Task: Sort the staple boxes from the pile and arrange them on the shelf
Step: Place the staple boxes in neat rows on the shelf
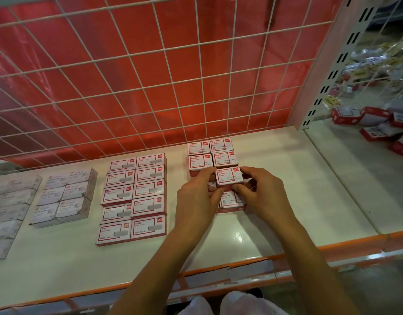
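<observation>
head view: left hand [196, 196] and right hand [262, 194] each pinch an end of 1 red-white box [229, 176] with curled fingers, likely to square it into the 2-wide column [212, 153] on the shelf [275, 223]. probably sits atop another box, hidden. pile [377, 126] lies well apart, right.
</observation>
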`<action>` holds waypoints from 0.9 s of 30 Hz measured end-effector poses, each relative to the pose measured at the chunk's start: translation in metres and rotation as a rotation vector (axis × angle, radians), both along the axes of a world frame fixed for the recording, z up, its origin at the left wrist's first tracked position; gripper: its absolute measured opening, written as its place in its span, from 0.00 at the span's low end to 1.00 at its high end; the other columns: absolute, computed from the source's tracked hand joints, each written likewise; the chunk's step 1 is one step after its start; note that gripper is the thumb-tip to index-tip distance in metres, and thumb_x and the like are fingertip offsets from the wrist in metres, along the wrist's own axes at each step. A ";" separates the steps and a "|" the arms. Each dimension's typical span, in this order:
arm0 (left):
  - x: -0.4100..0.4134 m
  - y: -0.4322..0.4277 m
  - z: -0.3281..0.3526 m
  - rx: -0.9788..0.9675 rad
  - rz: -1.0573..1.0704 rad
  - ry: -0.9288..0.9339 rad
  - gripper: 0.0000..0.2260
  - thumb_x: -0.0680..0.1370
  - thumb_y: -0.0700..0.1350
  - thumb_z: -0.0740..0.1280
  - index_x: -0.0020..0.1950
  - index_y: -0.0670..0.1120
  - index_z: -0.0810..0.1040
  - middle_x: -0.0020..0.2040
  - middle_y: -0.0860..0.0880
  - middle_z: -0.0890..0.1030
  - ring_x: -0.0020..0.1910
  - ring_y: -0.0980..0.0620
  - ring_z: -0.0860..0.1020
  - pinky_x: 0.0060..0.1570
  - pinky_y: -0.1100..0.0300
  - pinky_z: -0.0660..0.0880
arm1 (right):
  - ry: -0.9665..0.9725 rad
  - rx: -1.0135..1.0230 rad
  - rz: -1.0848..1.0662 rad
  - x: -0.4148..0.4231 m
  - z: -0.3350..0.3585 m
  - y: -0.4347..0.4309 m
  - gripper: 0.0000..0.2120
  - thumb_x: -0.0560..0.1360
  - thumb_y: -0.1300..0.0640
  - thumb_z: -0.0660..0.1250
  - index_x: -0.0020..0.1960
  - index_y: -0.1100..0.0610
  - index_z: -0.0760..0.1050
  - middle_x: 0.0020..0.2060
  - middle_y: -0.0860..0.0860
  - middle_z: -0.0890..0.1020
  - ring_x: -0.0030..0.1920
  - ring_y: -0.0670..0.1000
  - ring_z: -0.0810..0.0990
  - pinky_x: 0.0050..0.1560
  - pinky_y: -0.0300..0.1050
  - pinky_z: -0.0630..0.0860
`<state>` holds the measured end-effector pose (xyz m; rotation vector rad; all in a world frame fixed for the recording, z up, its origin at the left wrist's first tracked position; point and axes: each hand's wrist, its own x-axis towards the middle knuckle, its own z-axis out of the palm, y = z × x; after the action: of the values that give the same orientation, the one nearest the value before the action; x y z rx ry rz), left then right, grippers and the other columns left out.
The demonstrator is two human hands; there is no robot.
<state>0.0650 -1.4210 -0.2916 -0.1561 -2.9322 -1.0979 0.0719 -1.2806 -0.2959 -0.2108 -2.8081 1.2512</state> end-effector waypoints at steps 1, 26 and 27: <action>0.000 0.000 0.000 -0.010 0.004 0.000 0.21 0.76 0.50 0.69 0.69 0.52 0.71 0.61 0.51 0.80 0.53 0.51 0.82 0.54 0.60 0.77 | -0.010 -0.012 -0.004 0.000 0.000 0.000 0.23 0.74 0.53 0.69 0.68 0.53 0.71 0.60 0.52 0.79 0.53 0.50 0.80 0.55 0.42 0.75; -0.013 0.077 0.002 -0.262 -0.207 0.559 0.16 0.72 0.46 0.72 0.59 0.44 0.80 0.55 0.44 0.82 0.54 0.42 0.80 0.54 0.46 0.76 | 0.098 0.158 -0.086 0.008 -0.005 0.060 0.24 0.77 0.47 0.63 0.71 0.48 0.65 0.70 0.47 0.68 0.70 0.48 0.65 0.64 0.36 0.54; -0.014 0.086 0.002 -0.259 -0.235 0.576 0.16 0.73 0.46 0.72 0.60 0.44 0.80 0.57 0.44 0.82 0.56 0.42 0.79 0.55 0.47 0.76 | 0.104 0.173 -0.086 0.009 -0.006 0.068 0.24 0.77 0.47 0.63 0.72 0.49 0.65 0.71 0.48 0.67 0.71 0.49 0.63 0.66 0.38 0.53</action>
<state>0.0507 -1.3346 -0.2898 -0.7033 -2.5451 -0.5470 0.0808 -1.2129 -0.3018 -0.2471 -2.7660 0.9668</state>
